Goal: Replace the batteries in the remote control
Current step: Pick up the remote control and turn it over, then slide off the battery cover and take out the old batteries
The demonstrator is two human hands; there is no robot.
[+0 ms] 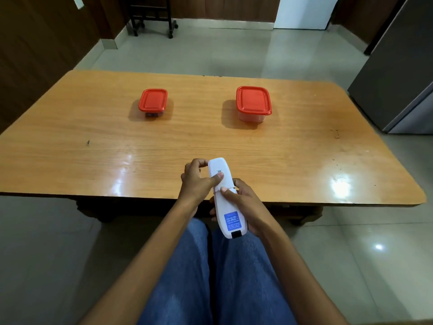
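I hold a white remote control [230,207] back side up over the table's near edge, a blue label near its lower end. My left hand [196,179] grips its upper part, thumb pressed on the battery cover [219,171]. My right hand [243,205] wraps the lower body from the right, thumb at the cover's seam. A thin gap shows at that seam. No batteries are visible.
On the wooden table [93,148] stand a small red-lidded container [153,102] at the back left and a larger red-lidded container [254,100] at the back right. A grey fridge [403,73] stands at the right. My blue-jeaned legs are below.
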